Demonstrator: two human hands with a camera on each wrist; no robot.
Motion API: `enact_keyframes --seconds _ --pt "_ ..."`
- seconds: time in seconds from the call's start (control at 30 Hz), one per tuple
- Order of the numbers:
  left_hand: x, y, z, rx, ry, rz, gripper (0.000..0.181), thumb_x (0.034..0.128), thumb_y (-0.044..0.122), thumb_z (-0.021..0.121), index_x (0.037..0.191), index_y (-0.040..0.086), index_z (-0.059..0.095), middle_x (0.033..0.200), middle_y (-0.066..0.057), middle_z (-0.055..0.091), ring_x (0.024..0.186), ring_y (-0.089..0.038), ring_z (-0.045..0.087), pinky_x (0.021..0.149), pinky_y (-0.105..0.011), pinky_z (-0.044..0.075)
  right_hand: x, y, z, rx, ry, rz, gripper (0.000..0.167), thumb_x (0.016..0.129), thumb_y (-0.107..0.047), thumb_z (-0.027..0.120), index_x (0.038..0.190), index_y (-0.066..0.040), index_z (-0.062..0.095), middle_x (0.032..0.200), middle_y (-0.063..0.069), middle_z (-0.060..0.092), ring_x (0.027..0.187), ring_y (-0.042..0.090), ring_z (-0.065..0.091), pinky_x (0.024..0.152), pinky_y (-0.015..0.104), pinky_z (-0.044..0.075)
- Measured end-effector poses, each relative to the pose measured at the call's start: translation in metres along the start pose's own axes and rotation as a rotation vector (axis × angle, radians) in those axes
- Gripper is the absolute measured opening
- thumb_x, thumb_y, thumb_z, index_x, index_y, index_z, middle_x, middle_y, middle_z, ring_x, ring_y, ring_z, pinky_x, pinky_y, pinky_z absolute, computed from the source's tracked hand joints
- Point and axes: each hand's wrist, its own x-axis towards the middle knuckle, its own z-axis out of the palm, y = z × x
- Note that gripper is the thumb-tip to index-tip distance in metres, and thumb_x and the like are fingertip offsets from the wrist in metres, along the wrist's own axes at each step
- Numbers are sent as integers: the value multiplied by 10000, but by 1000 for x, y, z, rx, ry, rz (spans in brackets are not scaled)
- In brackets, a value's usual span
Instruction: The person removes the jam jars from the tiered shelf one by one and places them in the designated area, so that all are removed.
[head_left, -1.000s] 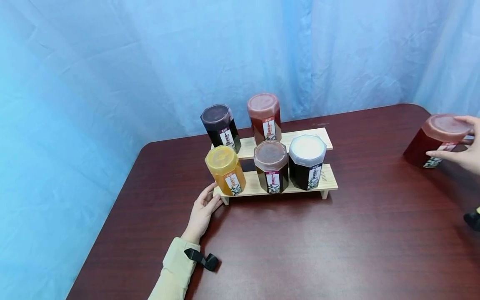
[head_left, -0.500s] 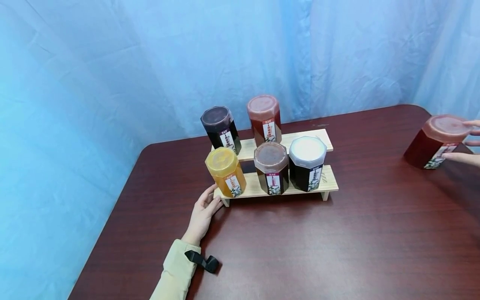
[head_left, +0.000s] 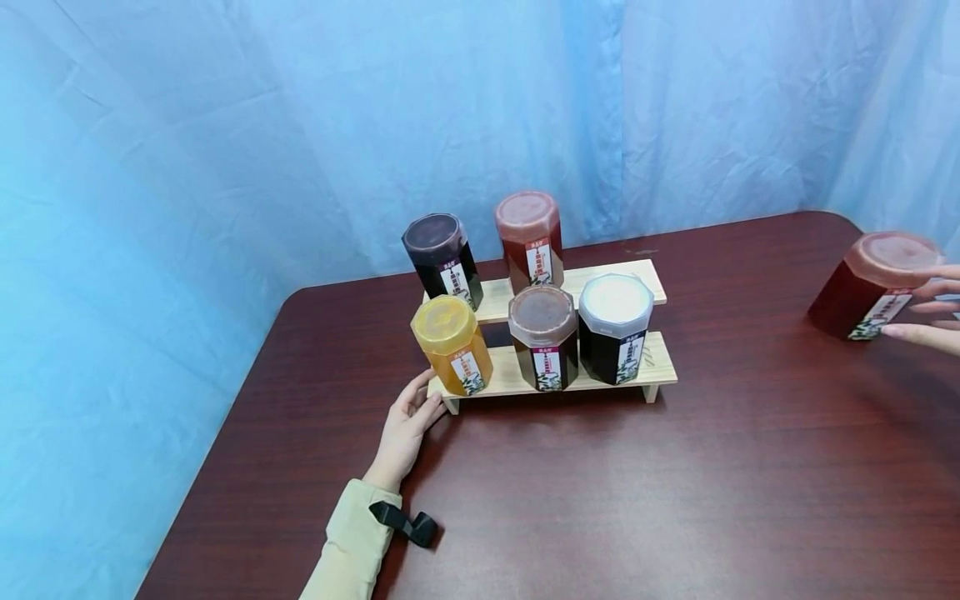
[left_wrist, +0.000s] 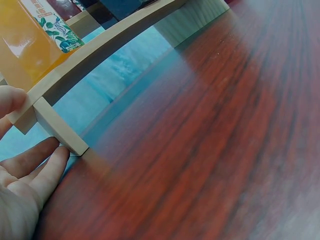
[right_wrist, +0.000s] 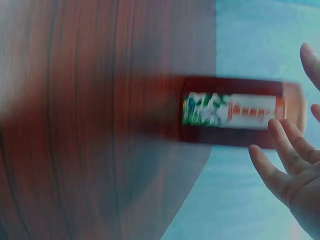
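Two-tier wooden rack (head_left: 517, 375) stands mid-table, bearing several octagonal jars. My left hand (head_left: 403, 429) holds the left end of its lower tier; in the left wrist view one digit lies at the board's end and the fingertips (left_wrist: 52, 145) meet the leg. Just above that hand sits a yellow jar (head_left: 452, 346). At the far right, a dark red jar (head_left: 873, 287) with a pale pink lid stands upright on the table. My right hand (head_left: 937, 308) is beside it, partly out of the head view; the right wrist view shows its fingers (right_wrist: 285, 145) spread and not wrapped round the jar.
On the lower tier are a brown jar (head_left: 543, 337) and a white-lidded dark jar (head_left: 615, 327). A purple-black jar (head_left: 442, 260) and a red jar (head_left: 529, 237) stand on the upper tier. Blue cloth (head_left: 450, 108) hangs behind the dark wooden table (head_left: 600, 500).
My right hand has let go of the dark red jar and drawn back to the right, fingers spreading. That jar stays in place. The left hand keeps its hold on the rack.
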Motion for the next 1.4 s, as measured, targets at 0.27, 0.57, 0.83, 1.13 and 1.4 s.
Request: enact_keyframes --seconds 0.27,0.57,0.83,1.13,1.4 --pt "0 -1 1 9 5 -3 484 964 36 495 1420 -29 348 1282 -237 493 1007 -38 594 880 -222 497 -22 -93 26 -117 -38 -49 681 795 8 716 1398 -131 431 976 -334 390 810 -278 402 644 -55 320" --pt "0 -2 -1 13 1 11 493 966 59 507 1422 -30 344 1311 -263 466 1031 -46 586 893 -228 493 -5 -136 40 -151 -262 29 500 904 -251 646 1341 -244 402 1054 -266 416 867 -245 431 624 32 414" --pt "-1 0 0 35 -4 10 487 967 48 495 1429 0 351 1305 -252 471 1027 -41 587 887 -222 498 5 -170 60 -87 -274 -43 483 911 -232 636 1347 -232 427 1076 -235 459 909 -207 454 690 4 362" --pt "-3 -1 -1 45 -6 26 474 972 48 480 1427 2 356 1299 -251 472 1035 -35 578 886 -211 494 18 -209 81 -4 -306 -85 494 911 -232 635 1360 -261 430 1119 -201 493 964 -164 479 747 15 353" --pt "-2 0 -1 53 -6 13 472 976 53 479 1431 17 359 1320 -254 464 1045 -40 577 898 -222 492 33 -254 102 -12 -357 -106 528 913 -316 623 1392 -255 408 1273 -22 482 997 -127 476 809 118 390"
